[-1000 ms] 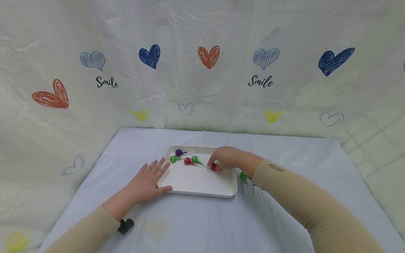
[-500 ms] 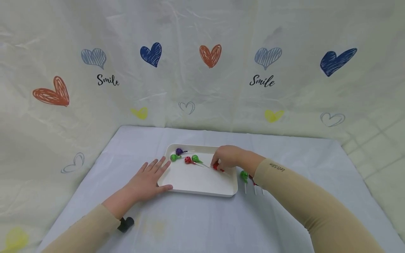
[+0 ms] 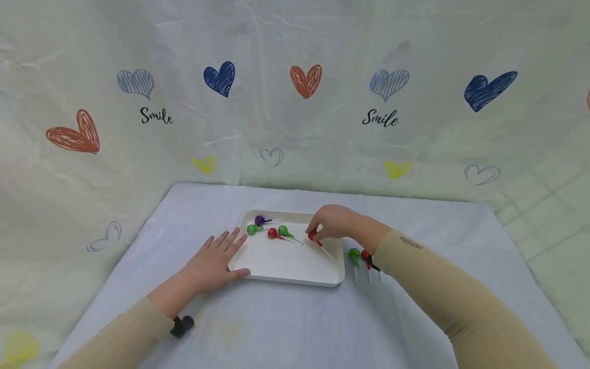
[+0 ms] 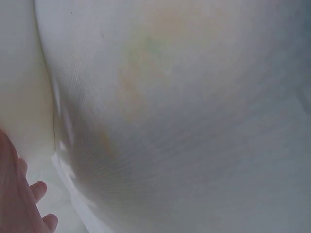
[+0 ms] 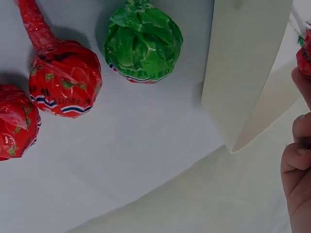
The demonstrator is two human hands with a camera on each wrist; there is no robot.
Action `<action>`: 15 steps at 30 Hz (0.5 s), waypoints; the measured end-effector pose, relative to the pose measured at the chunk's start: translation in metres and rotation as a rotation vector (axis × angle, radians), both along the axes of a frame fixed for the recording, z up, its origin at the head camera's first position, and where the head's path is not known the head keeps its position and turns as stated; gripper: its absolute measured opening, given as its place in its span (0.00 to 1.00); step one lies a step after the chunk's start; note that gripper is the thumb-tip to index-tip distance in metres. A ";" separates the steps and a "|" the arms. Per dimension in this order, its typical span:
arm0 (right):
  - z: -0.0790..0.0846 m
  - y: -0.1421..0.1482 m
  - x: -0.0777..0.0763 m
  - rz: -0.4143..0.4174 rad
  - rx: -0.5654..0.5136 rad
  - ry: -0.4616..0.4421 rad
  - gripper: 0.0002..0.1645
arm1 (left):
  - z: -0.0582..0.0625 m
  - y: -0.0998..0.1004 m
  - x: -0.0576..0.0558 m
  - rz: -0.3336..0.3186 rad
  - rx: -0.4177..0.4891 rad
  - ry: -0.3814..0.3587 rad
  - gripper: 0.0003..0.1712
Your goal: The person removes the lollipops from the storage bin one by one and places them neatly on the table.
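My left hand (image 3: 209,267) lies with fingers spread on the left edge of the white tray (image 3: 286,266). Over the tray's right part, my right hand (image 3: 336,222) pinches a red-wrapped lollipop (image 3: 312,236) by its round head; its stick slants toward the near right. A fingertip meets that red wrapper in the right wrist view, where only part of the right hand (image 5: 299,165) shows. Farther left in the tray lie a purple lollipop (image 3: 260,220), a green one (image 3: 252,229), a red one (image 3: 273,233) and another green one (image 3: 283,230).
Right of the tray, a green lollipop (image 3: 354,255) and a red one (image 3: 365,255) lie on the white cloth beside another stick, partly covered by the right wrist's gear. The right wrist view shows a second red lollipop (image 5: 14,121) there. A patterned curtain hangs behind.
The right hand has shifted slightly up and away, and the red lollipop's stick, hidden before, now shows below the fingers. My left hand stays on the tray's edge.
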State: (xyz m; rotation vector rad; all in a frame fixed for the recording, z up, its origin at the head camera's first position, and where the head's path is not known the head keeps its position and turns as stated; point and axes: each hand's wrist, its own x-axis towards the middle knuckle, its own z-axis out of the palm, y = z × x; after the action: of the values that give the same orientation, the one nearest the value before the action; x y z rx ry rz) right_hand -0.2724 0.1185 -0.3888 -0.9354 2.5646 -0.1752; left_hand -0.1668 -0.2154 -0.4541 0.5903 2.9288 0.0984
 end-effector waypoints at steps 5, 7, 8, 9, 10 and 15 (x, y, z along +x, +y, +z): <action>0.004 0.009 0.002 -0.011 -0.047 0.022 0.17 | 0.000 0.000 0.000 -0.003 -0.002 0.005 0.59; 0.005 0.014 0.003 -0.029 -0.065 0.026 0.17 | 0.000 0.000 0.000 -0.002 -0.003 0.004 0.59; 0.006 0.017 0.004 -0.038 -0.074 0.028 0.17 | 0.000 0.000 0.000 -0.001 -0.003 0.002 0.58; 0.006 0.019 0.004 -0.048 -0.084 0.031 0.17 | 0.001 0.000 0.000 0.000 -0.002 0.000 0.58; 0.007 0.022 0.005 -0.059 -0.096 0.030 0.17 | 0.001 0.000 0.000 -0.001 0.001 0.001 0.58; 0.009 0.036 0.008 -0.105 -0.134 0.035 0.18 | 0.003 0.000 0.000 -0.004 0.001 0.000 0.57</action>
State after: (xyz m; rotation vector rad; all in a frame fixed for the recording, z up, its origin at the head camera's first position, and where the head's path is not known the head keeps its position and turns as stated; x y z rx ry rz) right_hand -0.2644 0.1549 -0.3798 -0.8572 2.6632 -0.3683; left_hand -0.1671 -0.2153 -0.4514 0.5960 2.9278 0.1001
